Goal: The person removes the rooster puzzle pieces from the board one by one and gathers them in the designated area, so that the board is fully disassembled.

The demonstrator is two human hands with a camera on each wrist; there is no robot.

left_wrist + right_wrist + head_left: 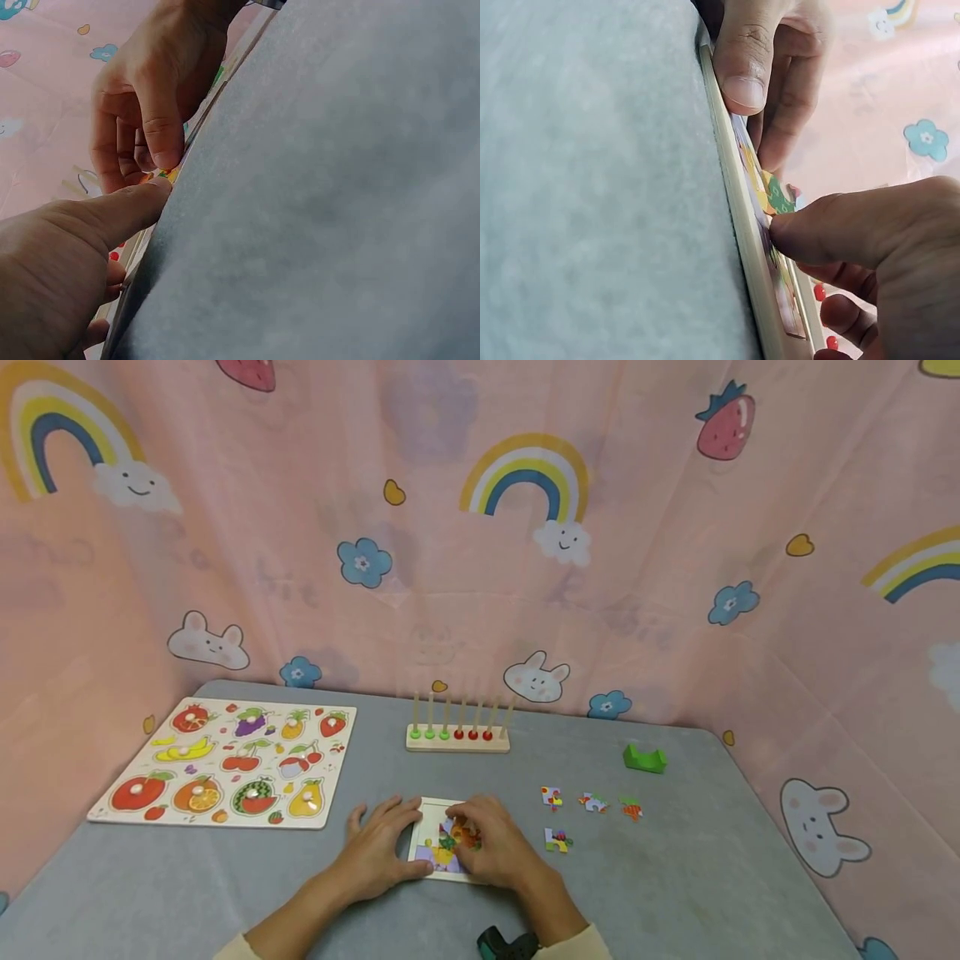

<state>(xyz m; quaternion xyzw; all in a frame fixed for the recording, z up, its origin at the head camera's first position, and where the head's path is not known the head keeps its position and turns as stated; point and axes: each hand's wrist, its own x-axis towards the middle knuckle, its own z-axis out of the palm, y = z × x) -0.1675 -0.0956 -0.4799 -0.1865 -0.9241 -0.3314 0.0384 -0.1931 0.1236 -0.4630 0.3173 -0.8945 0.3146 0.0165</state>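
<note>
A small wooden jigsaw tray (429, 814) lies on the grey table, its lower part filled with purple and yellow picture pieces (441, 857). My left hand (378, 852) holds the tray's left side, thumb at the near corner and fingers toward the far edge. Over the tray's right half, my right hand (498, 847) pinches a jigsaw piece (780, 196) between thumb and fingers. In the right wrist view this green and orange piece stands tilted up from the tray, partly hidden by the thumb. Both thumbs come close together in the left wrist view.
Several loose jigsaw pieces (592, 802) lie right of the tray. A green block (645, 759) sits farther back. Behind the tray stands a pegged bead counter (458, 740); a fruit knob board (225, 764) lies at left. A dark device (507, 945) is by the right wrist.
</note>
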